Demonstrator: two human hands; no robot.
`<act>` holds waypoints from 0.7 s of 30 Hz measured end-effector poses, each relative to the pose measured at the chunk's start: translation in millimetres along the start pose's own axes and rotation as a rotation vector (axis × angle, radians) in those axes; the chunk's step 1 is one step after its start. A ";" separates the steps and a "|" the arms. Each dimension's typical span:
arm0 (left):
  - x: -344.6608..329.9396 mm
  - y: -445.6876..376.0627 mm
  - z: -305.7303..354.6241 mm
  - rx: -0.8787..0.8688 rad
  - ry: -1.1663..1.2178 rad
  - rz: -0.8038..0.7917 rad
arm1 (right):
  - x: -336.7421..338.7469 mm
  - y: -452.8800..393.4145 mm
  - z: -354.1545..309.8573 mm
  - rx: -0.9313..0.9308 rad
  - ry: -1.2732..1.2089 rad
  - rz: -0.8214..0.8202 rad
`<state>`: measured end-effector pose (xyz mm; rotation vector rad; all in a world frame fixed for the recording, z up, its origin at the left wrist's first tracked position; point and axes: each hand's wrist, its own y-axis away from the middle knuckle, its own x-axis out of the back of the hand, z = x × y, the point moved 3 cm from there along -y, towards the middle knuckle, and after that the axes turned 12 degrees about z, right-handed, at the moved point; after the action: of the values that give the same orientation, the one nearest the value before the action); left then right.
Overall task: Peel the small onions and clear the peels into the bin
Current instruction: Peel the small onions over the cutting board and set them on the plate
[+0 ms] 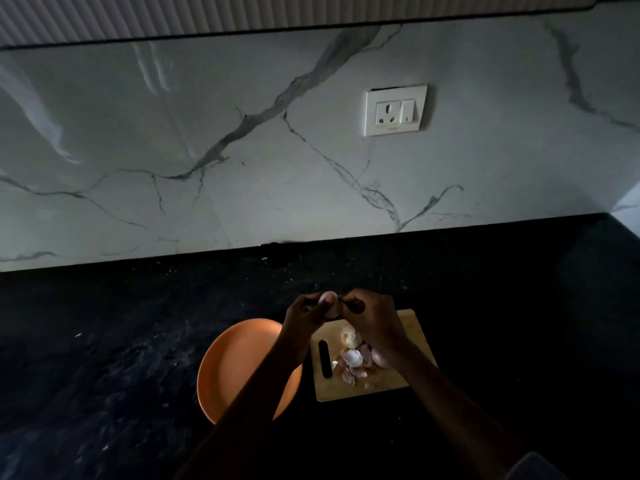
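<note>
One small, smooth pale-pink onion (329, 304) is pinched between the curled fingers of the left hand (304, 315) and right hand (372, 315) above a rectangular wooden board (412, 372) strewn with papery peels (353, 363), beside one round orange plate (239, 368).

A dark, stone-patterned table (121, 341) is seen running along the foot of a white marble-veined wall. Pale specks are scattered over its surface. Two things are carried directly on it, just beside each other near the middle front: an orange plate (235, 362) on the left and a light wooden cutting board (412, 341) on the right. The board is set slightly askew, with a dark slot along its left edge. A small dark object (273, 252), too dim to be identified, is seen where table and wall meet.
</note>
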<state>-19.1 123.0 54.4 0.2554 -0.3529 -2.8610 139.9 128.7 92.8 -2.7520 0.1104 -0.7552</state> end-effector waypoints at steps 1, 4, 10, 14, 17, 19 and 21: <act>0.5 0.0 0.6 0.007 -0.012 0.005 | 0.1 0.3 0.9 -0.014 -0.007 -0.019; 0.5 1.9 3.4 0.038 -0.056 0.031 | 0.5 -1.1 2.7 -0.038 0.011 -0.057; -3.0 2.9 6.3 -0.044 -0.068 0.003 | 3.1 3.5 -1.7 -0.129 -0.051 0.025; -5.3 0.6 5.9 -0.063 -0.072 0.001 | 2.6 0.9 -1.8 -0.110 -0.024 0.075; -4.5 -0.7 5.2 -0.080 -0.058 -0.022 | 3.1 1.2 -3.0 -0.093 -0.029 0.087; -4.9 0.3 5.1 -0.079 -0.048 -0.036 | 3.5 1.4 -3.5 -0.073 -0.016 0.086; -3.6 0.4 4.5 -0.058 -0.021 -0.025 | 2.7 1.4 -2.7 -0.063 -0.008 0.060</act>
<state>-16.5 124.5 59.4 0.2207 -0.2723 -2.8946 140.9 126.3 95.9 -2.7969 0.2177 -0.7373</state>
